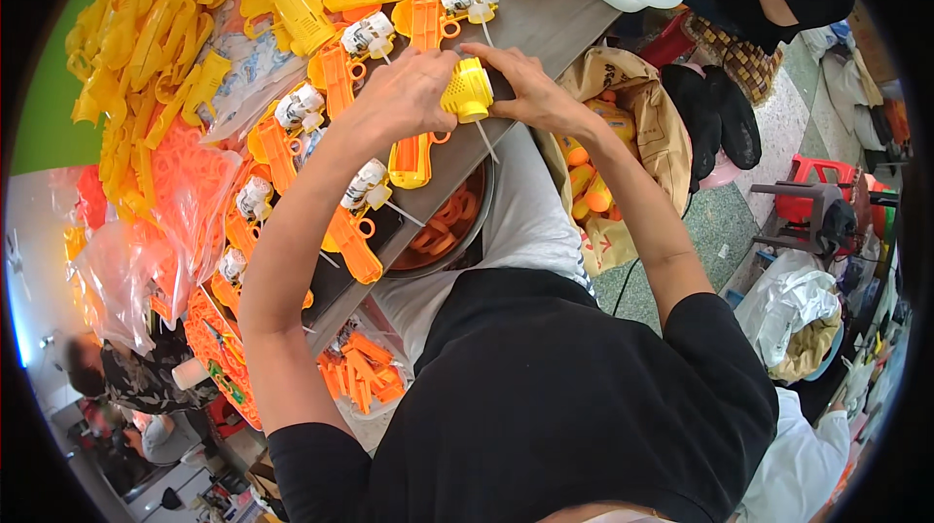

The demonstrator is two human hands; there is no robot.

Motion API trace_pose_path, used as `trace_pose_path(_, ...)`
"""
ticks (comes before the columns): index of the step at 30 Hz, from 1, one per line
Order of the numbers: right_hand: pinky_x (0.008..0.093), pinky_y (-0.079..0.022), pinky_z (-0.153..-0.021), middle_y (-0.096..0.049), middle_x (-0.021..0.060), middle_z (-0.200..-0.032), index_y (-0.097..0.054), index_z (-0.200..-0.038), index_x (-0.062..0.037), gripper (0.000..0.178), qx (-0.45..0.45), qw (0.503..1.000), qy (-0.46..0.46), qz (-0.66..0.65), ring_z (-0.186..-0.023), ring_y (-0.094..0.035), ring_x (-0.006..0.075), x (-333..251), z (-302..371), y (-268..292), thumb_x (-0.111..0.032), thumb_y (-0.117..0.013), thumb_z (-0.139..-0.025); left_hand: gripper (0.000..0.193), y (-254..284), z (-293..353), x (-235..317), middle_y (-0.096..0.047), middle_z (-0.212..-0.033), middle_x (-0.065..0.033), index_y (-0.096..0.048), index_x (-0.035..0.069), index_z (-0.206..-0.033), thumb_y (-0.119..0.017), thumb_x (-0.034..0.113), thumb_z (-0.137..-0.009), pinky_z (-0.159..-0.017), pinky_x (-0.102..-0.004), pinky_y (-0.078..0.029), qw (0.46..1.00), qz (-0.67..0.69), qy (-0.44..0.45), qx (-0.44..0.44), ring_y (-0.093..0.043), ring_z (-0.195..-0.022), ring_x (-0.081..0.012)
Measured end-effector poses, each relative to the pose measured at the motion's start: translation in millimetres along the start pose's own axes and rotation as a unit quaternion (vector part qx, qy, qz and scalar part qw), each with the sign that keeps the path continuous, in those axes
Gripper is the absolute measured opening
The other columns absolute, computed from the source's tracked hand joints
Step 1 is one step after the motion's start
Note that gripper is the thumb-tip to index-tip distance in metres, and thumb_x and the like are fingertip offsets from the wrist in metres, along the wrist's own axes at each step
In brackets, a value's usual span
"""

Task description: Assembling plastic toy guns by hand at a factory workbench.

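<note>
Since both hands are busy just above the middle of the frame, the left hand (418, 90) has its fingers bent against the left side of a yellow plastic barrel-shaped piece with small holes (470, 87). The right hand (530, 93) spreads thumb and index around its right side; can't tell how hard they press. I'd steady it left-handed, adjust gently with the right, and mind the thin white strip (487, 144) below. Rimmed end points toward the frame's bottom, long axis roughly vertical I think, upper end partly hidden.
</note>
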State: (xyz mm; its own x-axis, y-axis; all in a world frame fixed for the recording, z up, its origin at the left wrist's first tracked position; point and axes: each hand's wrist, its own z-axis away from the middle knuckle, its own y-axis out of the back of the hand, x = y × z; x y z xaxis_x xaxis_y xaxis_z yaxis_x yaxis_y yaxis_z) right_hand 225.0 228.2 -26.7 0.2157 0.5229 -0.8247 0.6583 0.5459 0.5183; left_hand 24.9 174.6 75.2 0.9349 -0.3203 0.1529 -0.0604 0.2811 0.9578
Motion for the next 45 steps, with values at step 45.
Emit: trace_pose_path(45,0.0388,-0.031,-0.107,-0.061,0.0084,-0.125,-0.049,-0.140,-0.0090,0.071,0.035,0.999,-0.001,-0.003,-0.119,-0.052,0.0242,-3.2,3.3,-2.4,-0.004,-0.071,-0.072,0.054,-3.8,-1.2,1.5,-0.059,-0.105,-0.0165,-0.051,-0.001,-0.117,-0.072,0.012,-0.069,-0.085,-0.0432,-0.044,0.995,0.055,-0.064,0.051,-0.051,-0.107,-0.0330)
